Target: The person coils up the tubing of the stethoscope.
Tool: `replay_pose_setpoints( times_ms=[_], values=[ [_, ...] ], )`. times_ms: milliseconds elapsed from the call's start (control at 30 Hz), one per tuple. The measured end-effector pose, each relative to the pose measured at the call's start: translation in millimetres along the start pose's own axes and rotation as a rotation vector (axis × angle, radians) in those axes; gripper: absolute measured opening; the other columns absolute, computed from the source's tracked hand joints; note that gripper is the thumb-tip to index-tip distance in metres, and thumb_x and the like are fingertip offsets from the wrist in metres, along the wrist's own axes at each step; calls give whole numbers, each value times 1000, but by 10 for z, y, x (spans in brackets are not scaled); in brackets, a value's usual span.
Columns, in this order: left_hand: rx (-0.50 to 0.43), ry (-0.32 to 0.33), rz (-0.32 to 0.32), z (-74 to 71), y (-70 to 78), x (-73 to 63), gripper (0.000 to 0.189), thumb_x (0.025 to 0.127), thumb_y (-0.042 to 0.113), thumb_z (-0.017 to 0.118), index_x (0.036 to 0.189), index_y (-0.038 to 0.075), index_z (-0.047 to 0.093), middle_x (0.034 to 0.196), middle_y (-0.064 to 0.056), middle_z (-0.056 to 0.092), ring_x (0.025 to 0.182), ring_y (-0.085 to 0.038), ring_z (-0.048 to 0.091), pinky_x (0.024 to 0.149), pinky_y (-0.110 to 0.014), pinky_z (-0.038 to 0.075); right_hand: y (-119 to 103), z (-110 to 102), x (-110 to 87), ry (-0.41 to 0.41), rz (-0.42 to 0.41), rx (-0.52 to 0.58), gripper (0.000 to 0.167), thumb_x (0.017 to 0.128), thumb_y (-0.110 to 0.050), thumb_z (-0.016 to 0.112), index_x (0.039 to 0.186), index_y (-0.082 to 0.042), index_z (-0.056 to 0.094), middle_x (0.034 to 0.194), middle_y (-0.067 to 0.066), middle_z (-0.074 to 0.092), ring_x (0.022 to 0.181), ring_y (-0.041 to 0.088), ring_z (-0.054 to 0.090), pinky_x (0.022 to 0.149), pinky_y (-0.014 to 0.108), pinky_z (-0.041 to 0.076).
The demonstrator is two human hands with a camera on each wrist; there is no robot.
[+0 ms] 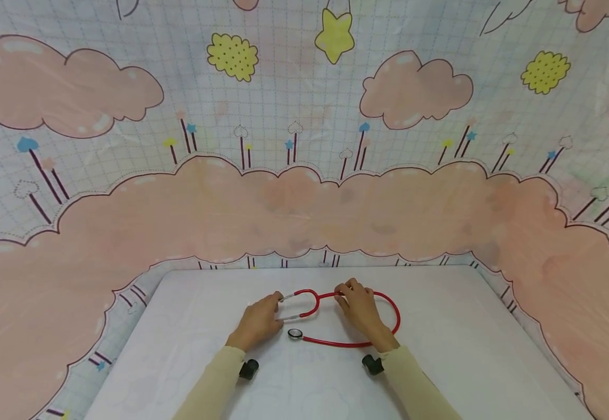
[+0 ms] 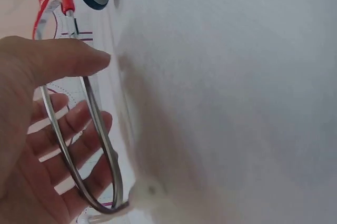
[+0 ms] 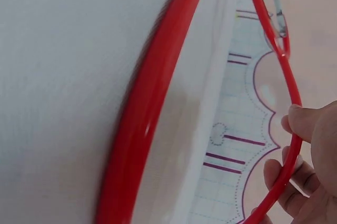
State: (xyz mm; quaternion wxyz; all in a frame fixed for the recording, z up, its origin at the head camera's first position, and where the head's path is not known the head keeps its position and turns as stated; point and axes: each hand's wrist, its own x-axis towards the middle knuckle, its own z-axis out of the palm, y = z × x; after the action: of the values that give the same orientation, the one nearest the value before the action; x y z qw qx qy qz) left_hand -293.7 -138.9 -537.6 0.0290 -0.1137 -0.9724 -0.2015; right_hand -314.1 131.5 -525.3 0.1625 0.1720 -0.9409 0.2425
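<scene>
A red stethoscope point(image 1: 336, 343) lies on the white table, its tubing looping round to the right. My left hand point(image 1: 257, 319) holds the metal ear tubes point(image 2: 100, 124), thumb on the near side and fingers behind them. One pale ear tip point(image 2: 150, 190) shows past the fingers, blurred. My right hand point(image 1: 362, 309) grips the red tubing just right of the Y-shaped fork, thumb against fingers in the right wrist view. The round chest piece point(image 1: 295, 333) rests on the table between the hands, nearer the left. Another stretch of tubing point(image 3: 147, 113) passes close below the right wrist.
The white tabletop point(image 1: 189, 326) extends around both arms. Behind and beside it hangs a printed cloth point(image 1: 304, 216) with clouds and stars. A black wrist camera point(image 1: 249, 368) is on the left sleeve, another camera point(image 1: 373, 364) on the right.
</scene>
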Motion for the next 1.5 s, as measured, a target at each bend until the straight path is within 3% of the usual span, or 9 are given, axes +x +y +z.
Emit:
replay_pose_setpoints(
  times_ms=[267, 433, 700, 933, 1200, 1333, 1500],
  values=[
    [-126, 0, 42, -105, 30, -90, 44, 80, 17, 78, 117, 14, 55, 78, 10, 57, 68, -10, 50, 65, -29, 43, -52, -81, -19, 48, -20, 127, 13, 95, -21, 66, 106, -15, 67, 96, 3, 59, 82, 17, 55, 80, 38, 40],
    [-169, 32, 77, -146, 62, -147, 42, 81, 15, 77, 116, 9, 55, 75, 10, 58, 64, -8, 48, 60, -23, 40, -103, -151, -19, 52, -29, 215, 14, 94, -19, 66, 107, -14, 66, 93, 0, 60, 78, 12, 50, 72, 29, 39],
    [-253, 71, 39, -240, 182, -254, 55, 83, 38, 78, 125, 14, 55, 70, 10, 58, 57, -8, 47, 54, -22, 39, -177, -310, -83, 8, 12, 325, 17, 95, -18, 65, 112, -15, 65, 89, -5, 61, 77, 12, 50, 65, 22, 44],
    [-268, 115, 81, -319, 242, -322, 56, 84, 38, 77, 132, 19, 55, 67, 10, 54, 57, -6, 45, 54, -21, 39, -180, -389, -111, 3, 8, 280, 21, 95, -23, 66, 113, -13, 66, 91, -5, 63, 77, 11, 49, 67, 24, 44],
    [-261, 150, 96, -348, 246, -380, 55, 83, 39, 78, 131, 23, 57, 66, 11, 51, 58, -5, 44, 55, -20, 40, -81, -418, -150, 94, -44, 45, 19, 91, -29, 71, 104, -16, 69, 88, -4, 66, 82, 15, 56, 97, 51, 39],
    [-225, 157, 109, -382, 251, -395, 55, 83, 41, 78, 131, 22, 58, 66, 13, 51, 57, -4, 44, 56, -20, 39, -14, -458, -171, 96, -52, 89, 21, 93, -29, 69, 106, -13, 68, 89, -2, 65, 85, 18, 56, 96, 49, 39],
    [-183, 151, 118, -393, 241, -417, 55, 84, 41, 77, 131, 22, 58, 66, 13, 51, 58, -3, 43, 57, -20, 38, -4, -537, -210, 98, -143, 168, 18, 94, -21, 66, 108, -9, 67, 93, 1, 66, 83, 15, 54, 85, 40, 41]
  ],
)
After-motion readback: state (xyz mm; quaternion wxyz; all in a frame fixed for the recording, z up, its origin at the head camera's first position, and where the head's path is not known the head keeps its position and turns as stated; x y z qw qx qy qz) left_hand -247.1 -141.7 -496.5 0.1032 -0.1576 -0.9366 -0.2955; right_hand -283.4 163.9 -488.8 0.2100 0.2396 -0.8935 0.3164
